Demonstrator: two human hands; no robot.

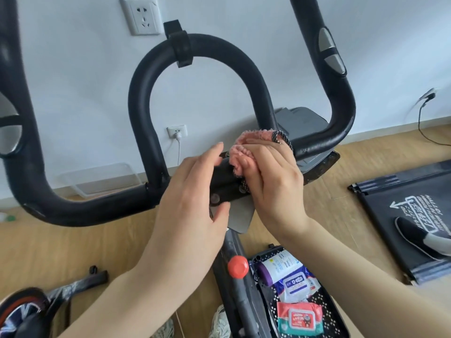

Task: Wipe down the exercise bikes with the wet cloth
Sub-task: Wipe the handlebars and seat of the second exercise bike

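Note:
The exercise bike's black padded handlebar [146,93] loops up in front of me, with silver pulse pads on its outer grips. My right hand [273,181] grips a bunched pink cloth [244,152] and presses it on the black centre bracket [227,186] where the bars meet. My left hand [192,198] rests on the left side of that bracket, fingers fairly straight, thumb under its edge. Most of the bracket is hidden by both hands.
A red knob [238,267] sits on the bike frame below. A black mesh basket [336,320] beside it holds wet-wipe packs. A folded treadmill [402,215] with someone's foot on it lies at the right. A clear tray [97,179] and wall sockets stand behind.

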